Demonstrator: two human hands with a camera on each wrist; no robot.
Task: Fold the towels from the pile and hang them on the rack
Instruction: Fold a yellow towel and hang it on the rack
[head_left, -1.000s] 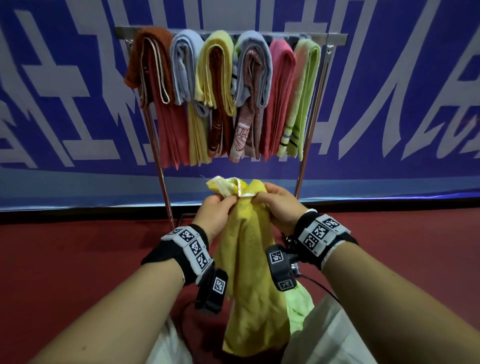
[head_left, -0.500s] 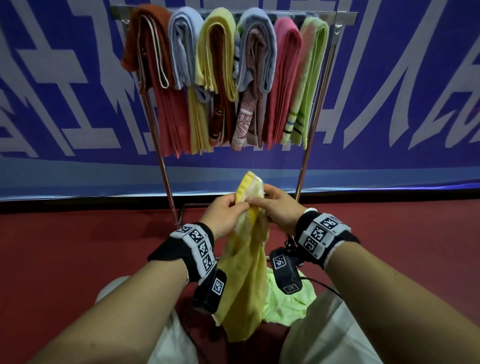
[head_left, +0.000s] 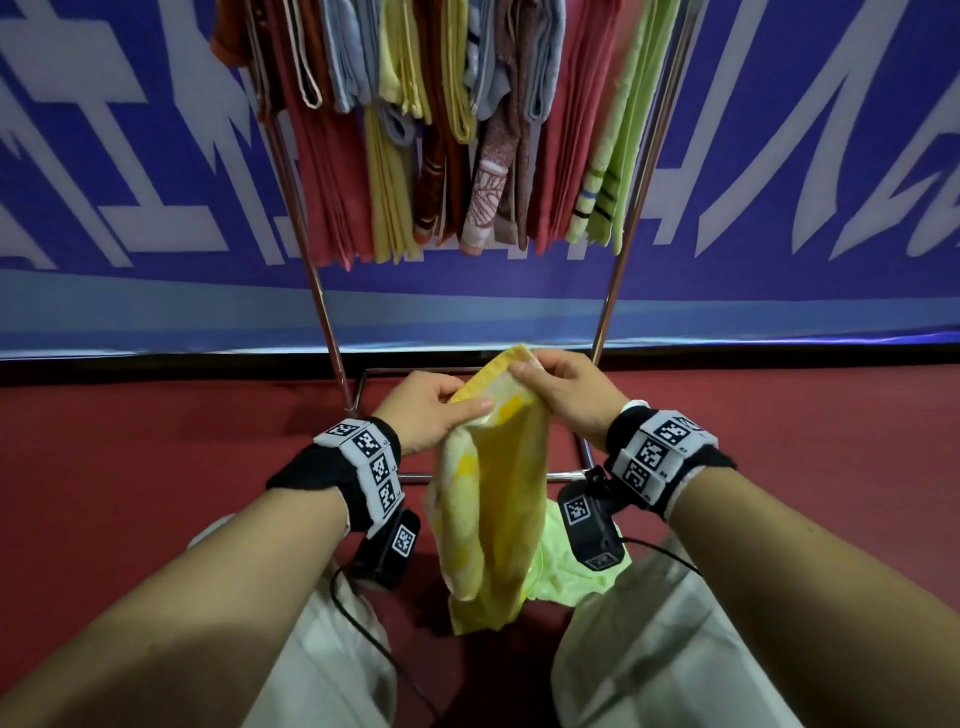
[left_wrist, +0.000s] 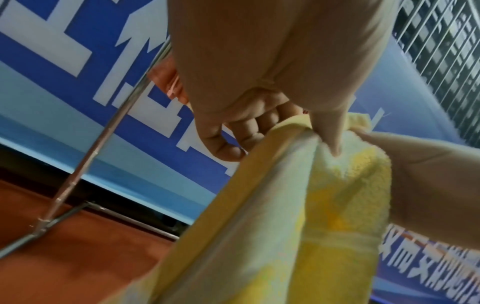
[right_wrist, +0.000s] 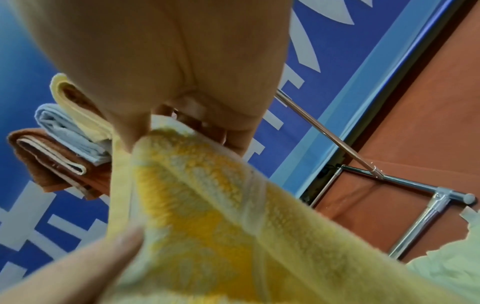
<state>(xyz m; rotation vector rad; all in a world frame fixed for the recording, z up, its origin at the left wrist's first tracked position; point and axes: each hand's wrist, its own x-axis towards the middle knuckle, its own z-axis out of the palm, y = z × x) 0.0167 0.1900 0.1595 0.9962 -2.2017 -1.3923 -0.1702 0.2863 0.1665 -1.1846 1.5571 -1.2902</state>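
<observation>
blue banner (head_left: 156, 156) fills the back and red floor (head_left: 130, 467) sits under everything. the rack (head_left: 325, 322) stands at the foot of the banner, with its top rail cut off by the frame. the hung towels (head_left: 556, 156) are packed side by side from the left post to the right post, so free rail space can't be told from here. the yellow towel (head_left: 498, 499) is in the air in front of the rack base, bunched and twisted, hanging down between the person's knees. its lower end is near the floor over a light green towel (head_left: 571, 577) lying there, contact not clear. the left hand (head_left: 428, 410) and right hand (head_left: 566, 397) are close together at the top hem, both pinching it, thumbs on the near face and fingers curled behind. the left thumb (left_wrist: 330, 133) presses into the terry just beside the right hand. the step looks like sorting out the top edge before the first fold. to do it well, keep one pinch fixed and run the other hand along the hem to the far corner so the twist drops out. then raise both hands so the tail clears the floor and the green towel, match corner to corner with hems flush, and only then fold. main risk is folding with the bunch trapped inside, which would hang lumpy on that crowded rail.
</observation>
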